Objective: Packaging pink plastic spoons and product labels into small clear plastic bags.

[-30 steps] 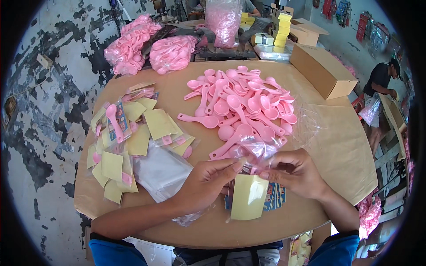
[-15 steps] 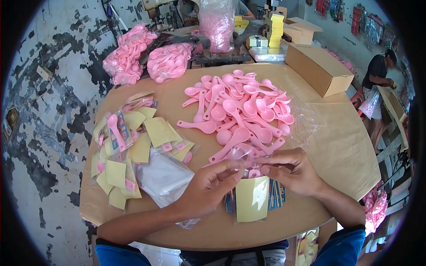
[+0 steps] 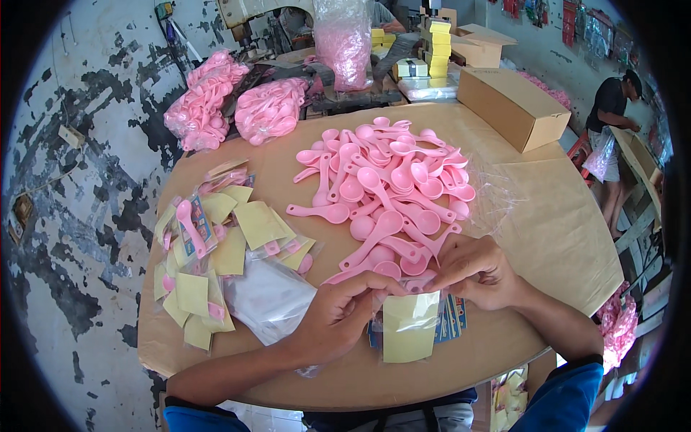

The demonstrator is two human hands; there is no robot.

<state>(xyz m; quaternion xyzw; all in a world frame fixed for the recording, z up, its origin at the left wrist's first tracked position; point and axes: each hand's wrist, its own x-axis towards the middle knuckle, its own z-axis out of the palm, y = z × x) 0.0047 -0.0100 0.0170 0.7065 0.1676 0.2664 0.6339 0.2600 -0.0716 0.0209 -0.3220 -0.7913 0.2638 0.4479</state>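
My left hand [image 3: 345,309] and my right hand [image 3: 479,277] pinch the two upper corners of a clear plastic packet [image 3: 410,333] near the table's front edge. Inside it a pale yellow card faces up, and a bit of pink spoon shows at the top, between my fingertips. Beneath the packet, blue printed cards [image 3: 452,321] lie fanned out. Just beyond my fingers rises a heap of pink plastic spoons [image 3: 392,180]. Left of my left hand lie a stack of clear plastic bags [image 3: 268,294] and a pile of filled packets [image 3: 229,248] with yellow cards and spoons.
Brown paper covers the table [image 3: 536,237]. A closed cardboard box [image 3: 507,108] sits at its far right. Behind the far edge are bagged pink spoons [image 3: 270,109] and stacked yellow boxes [image 3: 437,50]. A person [image 3: 610,129] stands at the right.
The loose clear film that stood up between my fingers is now down at the packet's top edge. My fingertips have moved to the packet's corners. The view has shifted slightly.
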